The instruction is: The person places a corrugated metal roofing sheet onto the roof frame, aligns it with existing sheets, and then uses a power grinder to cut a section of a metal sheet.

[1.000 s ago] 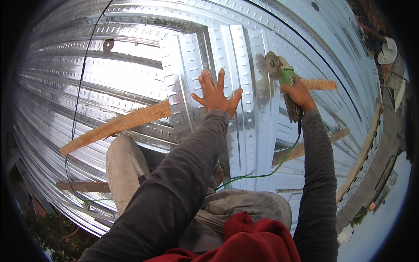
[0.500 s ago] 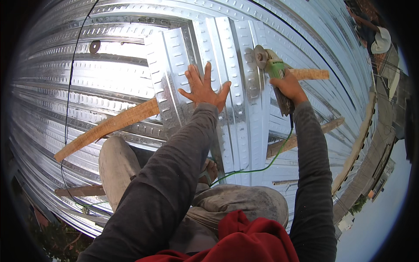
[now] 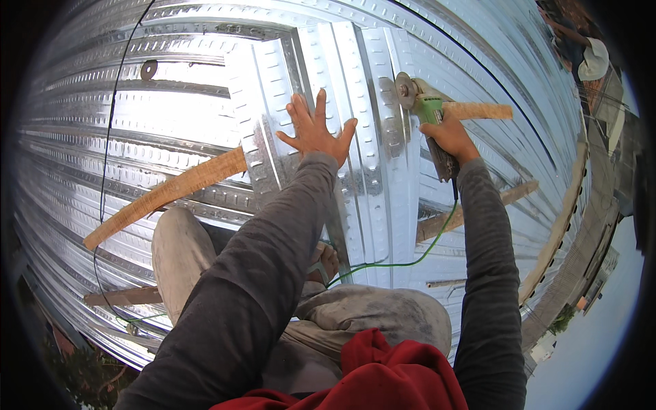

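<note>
My left hand (image 3: 319,132) lies flat with its fingers spread on a ribbed, dimpled galvanized metal sheet (image 3: 379,198). In my right hand (image 3: 451,139) is a green angle grinder (image 3: 430,104), gripped around its body. The grinder's round disc (image 3: 405,91) stands at the right part of the sheet; whether it touches the metal I cannot tell. A green cord (image 3: 410,264) runs from the grinder's rear down and left across the sheet. One of my feet (image 3: 324,264) rests beside the sheet's near end.
Under the sheet lie wooden planks, one sticking out left (image 3: 167,198) and others right (image 3: 478,111). More ribbed metal decking (image 3: 171,113) spreads around. A loose disc (image 3: 148,70) and a black cable (image 3: 111,130) lie at left. Another person (image 3: 593,60) is at the far right.
The view has shifted slightly. My left hand stays spread on the sheet, and my right hand keeps the grinder at nearly the same place.
</note>
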Available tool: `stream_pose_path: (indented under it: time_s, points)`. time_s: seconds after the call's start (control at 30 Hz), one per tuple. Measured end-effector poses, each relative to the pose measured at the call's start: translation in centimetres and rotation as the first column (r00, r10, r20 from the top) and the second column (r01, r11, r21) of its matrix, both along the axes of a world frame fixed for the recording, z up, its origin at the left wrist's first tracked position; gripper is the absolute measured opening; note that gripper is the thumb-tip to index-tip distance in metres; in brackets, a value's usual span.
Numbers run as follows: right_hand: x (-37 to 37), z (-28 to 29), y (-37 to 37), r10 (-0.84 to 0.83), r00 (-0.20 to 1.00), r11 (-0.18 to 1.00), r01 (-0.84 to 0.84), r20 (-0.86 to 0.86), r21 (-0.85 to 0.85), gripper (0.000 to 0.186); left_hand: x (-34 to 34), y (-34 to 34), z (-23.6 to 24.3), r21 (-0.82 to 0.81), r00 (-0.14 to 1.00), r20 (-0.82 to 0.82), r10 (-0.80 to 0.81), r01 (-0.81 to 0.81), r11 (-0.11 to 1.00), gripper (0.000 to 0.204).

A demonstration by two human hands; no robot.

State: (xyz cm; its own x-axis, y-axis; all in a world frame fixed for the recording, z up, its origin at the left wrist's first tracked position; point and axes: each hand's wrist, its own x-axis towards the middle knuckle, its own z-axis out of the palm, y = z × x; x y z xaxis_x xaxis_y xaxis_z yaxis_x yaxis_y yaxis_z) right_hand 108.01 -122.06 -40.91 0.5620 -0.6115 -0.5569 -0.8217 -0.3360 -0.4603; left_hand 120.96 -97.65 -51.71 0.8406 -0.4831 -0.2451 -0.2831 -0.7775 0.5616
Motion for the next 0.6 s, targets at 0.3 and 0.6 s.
stream_pose_path:
  time_s: [0.3,0.6]
  points:
    - [-2.1,-1.7,-0.4,-0.010,1.000,0.999,0.009,-0.013,-0.049,0.071,-2.6,5.4,4.4,0.290,0.927,-0.284,-0.244,0.326,0.900,0.150]
    - [-3.3,-1.5,0.1,-0.020,0.998,0.997,0.015,-0.060,-0.077,0.071,-3.1,5.6,2.9,0.324,0.898,-0.364,-0.248,0.372,0.870,0.159]
